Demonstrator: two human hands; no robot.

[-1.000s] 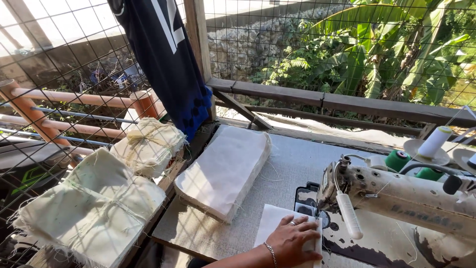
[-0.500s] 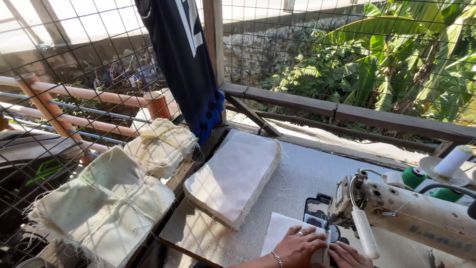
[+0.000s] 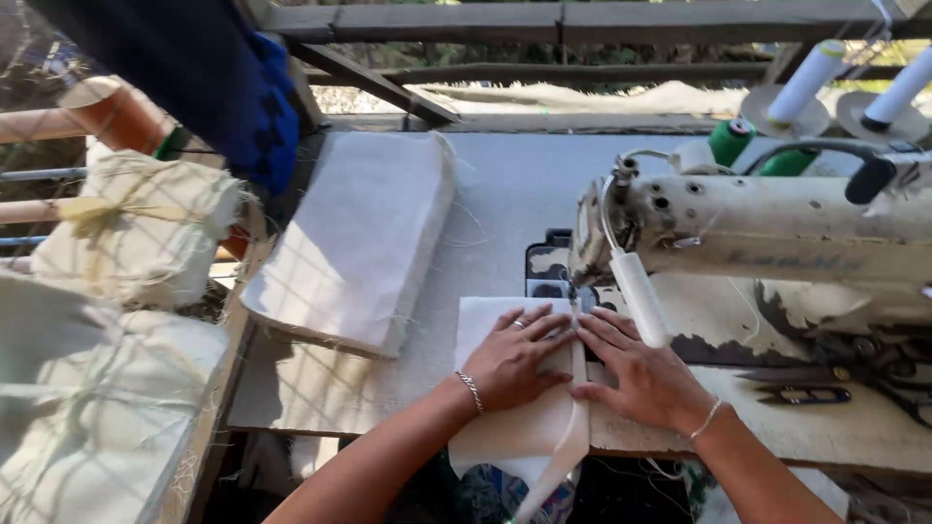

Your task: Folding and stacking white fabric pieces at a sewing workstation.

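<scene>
White cloth lies under both flat, open hands, left and right; fingertips sit near the sewing machine needle and risk a prick.

your left hand and right hand lie flat side by side on the cloth piece at lower centre of the frame, on the table; the sewing machine sits right of them, the cloth stack left, scissors at lower right, thread spools upper right

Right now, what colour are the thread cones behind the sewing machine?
Green thread cones, seen best in the head view.
</scene>
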